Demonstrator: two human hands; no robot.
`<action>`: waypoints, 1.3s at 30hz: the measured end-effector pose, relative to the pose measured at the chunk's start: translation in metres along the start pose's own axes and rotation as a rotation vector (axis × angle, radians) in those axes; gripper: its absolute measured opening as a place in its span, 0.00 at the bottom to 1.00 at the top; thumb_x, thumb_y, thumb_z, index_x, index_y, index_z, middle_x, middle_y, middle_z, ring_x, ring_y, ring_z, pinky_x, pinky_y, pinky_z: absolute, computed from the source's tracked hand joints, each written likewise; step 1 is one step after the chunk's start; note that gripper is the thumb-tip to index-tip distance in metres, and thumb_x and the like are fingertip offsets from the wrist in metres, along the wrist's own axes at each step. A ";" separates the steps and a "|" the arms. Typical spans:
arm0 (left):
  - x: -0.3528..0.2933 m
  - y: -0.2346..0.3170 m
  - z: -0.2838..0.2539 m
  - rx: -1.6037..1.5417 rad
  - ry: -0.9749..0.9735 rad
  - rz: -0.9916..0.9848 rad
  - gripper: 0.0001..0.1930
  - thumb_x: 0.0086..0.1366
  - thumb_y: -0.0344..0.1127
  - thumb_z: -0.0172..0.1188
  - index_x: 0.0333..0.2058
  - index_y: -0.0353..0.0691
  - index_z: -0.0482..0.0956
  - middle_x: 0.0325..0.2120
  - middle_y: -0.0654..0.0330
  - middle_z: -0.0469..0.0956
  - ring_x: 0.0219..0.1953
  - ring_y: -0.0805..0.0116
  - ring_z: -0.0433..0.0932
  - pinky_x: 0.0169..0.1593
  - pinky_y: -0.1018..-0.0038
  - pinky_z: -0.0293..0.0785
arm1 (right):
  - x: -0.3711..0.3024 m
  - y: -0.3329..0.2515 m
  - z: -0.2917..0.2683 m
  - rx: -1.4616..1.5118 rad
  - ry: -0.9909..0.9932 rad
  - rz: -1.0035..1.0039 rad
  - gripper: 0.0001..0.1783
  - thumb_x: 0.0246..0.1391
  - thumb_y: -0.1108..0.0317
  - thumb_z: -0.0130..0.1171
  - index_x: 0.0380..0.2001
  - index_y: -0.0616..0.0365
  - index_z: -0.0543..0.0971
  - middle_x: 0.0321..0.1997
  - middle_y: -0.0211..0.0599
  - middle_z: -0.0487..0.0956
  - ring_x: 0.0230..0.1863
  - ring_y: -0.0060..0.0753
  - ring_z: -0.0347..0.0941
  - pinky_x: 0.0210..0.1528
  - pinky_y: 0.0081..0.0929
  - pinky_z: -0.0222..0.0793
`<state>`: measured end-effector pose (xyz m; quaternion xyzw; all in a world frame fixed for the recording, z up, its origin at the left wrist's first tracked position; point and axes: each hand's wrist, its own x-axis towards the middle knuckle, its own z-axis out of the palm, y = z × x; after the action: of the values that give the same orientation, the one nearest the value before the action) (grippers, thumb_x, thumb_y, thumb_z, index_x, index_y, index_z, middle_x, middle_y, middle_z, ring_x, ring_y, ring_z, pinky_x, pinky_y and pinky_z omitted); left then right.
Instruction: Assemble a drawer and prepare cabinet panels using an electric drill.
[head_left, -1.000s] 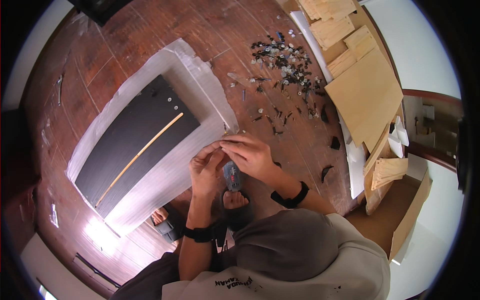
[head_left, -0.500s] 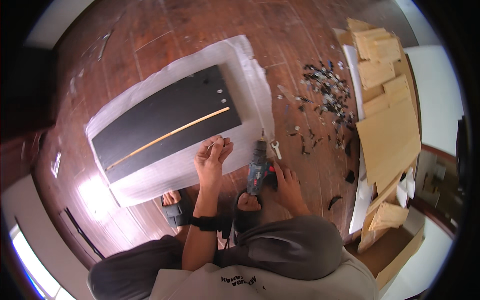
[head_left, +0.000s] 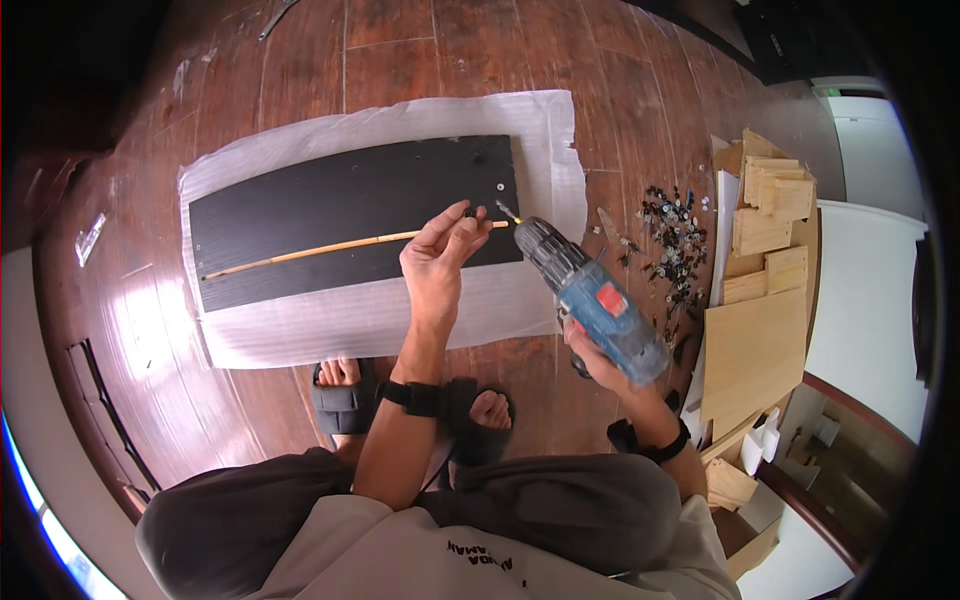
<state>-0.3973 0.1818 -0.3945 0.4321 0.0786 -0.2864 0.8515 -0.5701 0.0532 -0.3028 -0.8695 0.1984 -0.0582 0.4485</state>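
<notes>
1. Over the right end of a black panel (head_left: 360,195) on a wooden floor (head_left: 390,70), a person's left hand (head_left: 435,265) pinches a small dark piece (head_left: 470,212) between thumb and fingers; the piece is too small to identify. Half a second ago this hand was at the panel's near edge; now it is farther in, above a thin yellow stick (head_left: 340,246) lying lengthwise on the panel.

2. The right hand (head_left: 597,358) is closed around the handle of a blue and black power drill (head_left: 592,298). Earlier the drill was down by the right foot, that hand at its side — now it is raised, its bit (head_left: 509,212) angled up and left, near the left fingertips.

3. The panel still rests on a white foam sheet (head_left: 280,340). One pale disc (head_left: 501,187) shows on it, where two showed before.

4. To the right — as before — lie scattered small hardware (head_left: 675,240) and stacked plywood pieces (head_left: 755,350).
</notes>
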 end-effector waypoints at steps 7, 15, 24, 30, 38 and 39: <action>0.015 0.008 -0.008 -0.060 0.030 -0.027 0.16 0.63 0.26 0.58 0.48 0.25 0.73 0.39 0.50 0.80 0.38 0.67 0.81 0.47 0.73 0.80 | 0.042 -0.008 0.015 0.220 -0.102 0.255 0.10 0.51 0.69 0.64 0.37 0.60 0.78 0.31 0.33 0.79 0.31 0.25 0.74 0.35 0.25 0.71; 0.043 -0.008 -0.021 0.020 0.038 0.107 0.14 0.63 0.24 0.57 0.47 0.25 0.75 0.38 0.51 0.80 0.37 0.71 0.80 0.46 0.76 0.78 | 0.082 -0.020 0.021 -0.082 -0.190 0.236 0.10 0.50 0.66 0.64 0.34 0.58 0.80 0.30 0.36 0.81 0.29 0.30 0.77 0.34 0.29 0.72; 0.087 -0.025 -0.008 0.171 0.400 0.290 0.06 0.63 0.23 0.56 0.37 0.30 0.69 0.34 0.52 0.80 0.37 0.74 0.79 0.43 0.80 0.76 | 0.160 -0.036 0.033 -0.211 -0.258 0.180 0.11 0.49 0.65 0.65 0.34 0.58 0.80 0.29 0.39 0.81 0.29 0.36 0.78 0.33 0.31 0.73; 0.101 -0.034 -0.002 0.017 0.490 0.312 0.12 0.63 0.22 0.56 0.29 0.37 0.60 0.31 0.54 0.78 0.36 0.75 0.78 0.39 0.80 0.76 | 0.183 -0.038 0.038 -0.263 -0.313 0.098 0.09 0.53 0.64 0.63 0.31 0.60 0.78 0.22 0.27 0.76 0.18 0.17 0.68 0.21 0.19 0.65; 0.105 -0.030 -0.001 0.110 0.560 0.234 0.13 0.62 0.25 0.59 0.24 0.36 0.61 0.25 0.56 0.79 0.31 0.78 0.78 0.35 0.79 0.74 | 0.200 -0.051 0.036 -0.277 -0.353 0.160 0.11 0.53 0.64 0.63 0.31 0.61 0.78 0.21 0.28 0.76 0.18 0.19 0.69 0.22 0.20 0.66; 0.105 -0.031 -0.001 0.107 0.560 0.233 0.13 0.62 0.25 0.59 0.24 0.36 0.61 0.25 0.56 0.79 0.31 0.78 0.78 0.35 0.79 0.74 | 0.203 -0.053 0.036 -0.281 -0.373 0.146 0.11 0.53 0.63 0.63 0.31 0.61 0.78 0.21 0.28 0.76 0.17 0.19 0.69 0.22 0.20 0.66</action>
<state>-0.3281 0.1245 -0.4570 0.5444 0.2450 -0.0605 0.8000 -0.3589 0.0273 -0.2970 -0.9025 0.1807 0.1640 0.3549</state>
